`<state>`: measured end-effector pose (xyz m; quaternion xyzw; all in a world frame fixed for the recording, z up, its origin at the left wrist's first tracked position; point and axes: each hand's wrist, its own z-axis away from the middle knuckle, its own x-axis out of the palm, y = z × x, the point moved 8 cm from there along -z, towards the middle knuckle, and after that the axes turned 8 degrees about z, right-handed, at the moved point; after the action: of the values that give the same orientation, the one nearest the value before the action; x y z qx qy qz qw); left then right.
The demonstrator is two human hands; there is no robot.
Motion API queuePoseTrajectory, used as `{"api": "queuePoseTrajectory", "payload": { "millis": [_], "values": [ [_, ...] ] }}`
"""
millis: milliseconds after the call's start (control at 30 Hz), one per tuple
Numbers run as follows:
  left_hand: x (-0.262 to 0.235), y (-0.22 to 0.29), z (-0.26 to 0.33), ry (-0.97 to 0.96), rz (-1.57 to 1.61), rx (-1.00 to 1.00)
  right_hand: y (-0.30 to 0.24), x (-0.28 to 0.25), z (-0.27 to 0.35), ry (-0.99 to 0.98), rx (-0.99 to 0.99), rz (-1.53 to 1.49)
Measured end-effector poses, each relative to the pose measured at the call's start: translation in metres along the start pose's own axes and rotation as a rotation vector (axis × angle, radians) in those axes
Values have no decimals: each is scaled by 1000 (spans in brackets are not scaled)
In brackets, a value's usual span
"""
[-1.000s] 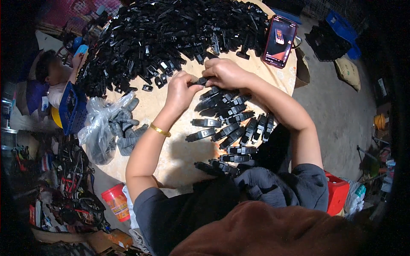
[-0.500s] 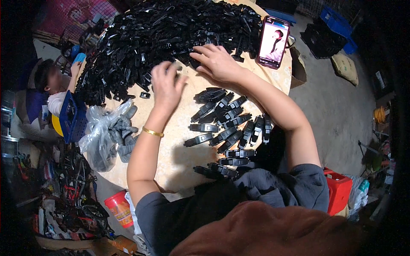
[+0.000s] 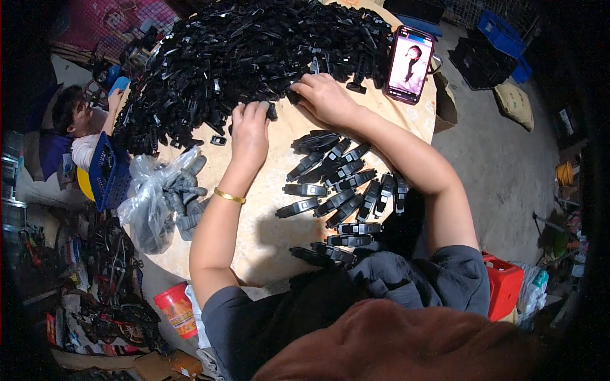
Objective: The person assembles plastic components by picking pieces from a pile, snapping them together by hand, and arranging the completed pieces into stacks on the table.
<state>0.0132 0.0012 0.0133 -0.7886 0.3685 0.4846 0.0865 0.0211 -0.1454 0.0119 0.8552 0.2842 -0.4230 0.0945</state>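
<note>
Fingers of the left hand (image 3: 249, 130) are curled down narrowly at the near edge of the big heap of black plastic parts (image 3: 248, 57), their tips touching a small black piece (image 3: 271, 111) at the heap's rim; whether they actually pinch it cannot be told. A gold bangle (image 3: 229, 196) sits on that wrist. Just to the right of them, the fingers of the right hand (image 3: 327, 98) are bent and pressed into the same edge of the heap, closed loosely over parts there; what they grip, if anything, is hidden by the knuckles.

Nearer the body than both sets of fingers, on the round tan table (image 3: 267, 235), lies a spread of longer black parts laid out in rough rows (image 3: 340, 190), under and beside the right forearm. Left of the left wrist, a clear plastic bag of grey parts (image 3: 162, 200) slumps near the table's rim.

Beyond the fingertips the heap covers the far half of the table. Far right of the right fingers, a phone with a lit screen (image 3: 410, 63) leans at the heap's end. Far to the left, off the table, another person (image 3: 79, 127) sits beside a blue crate (image 3: 109, 171); a red bucket (image 3: 176, 310) stands on the floor below the table's near-left edge.
</note>
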Motion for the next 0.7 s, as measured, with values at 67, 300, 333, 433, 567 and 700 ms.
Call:
{"api": "queuePoseTrajectory", "payload": {
  "millis": [67,300,333,433,567,700],
  "values": [
    [1,10,2,7,2,53,6,-2,1,-1,54,-21],
    [-8,27,3,82,49,156,17,-9,0,-1,148,-66],
    [-12,26,3,119,49,148,14,-17,1,80,131,-62],
    [-25,26,1,201,56,129,6,-32,0,82,56,-92],
    [-45,29,0,362,181,147,-4,-16,9,-144,101,-226],
    [-24,17,-1,194,571,-68,-6,2,15,-429,108,-237]
  ]
}}
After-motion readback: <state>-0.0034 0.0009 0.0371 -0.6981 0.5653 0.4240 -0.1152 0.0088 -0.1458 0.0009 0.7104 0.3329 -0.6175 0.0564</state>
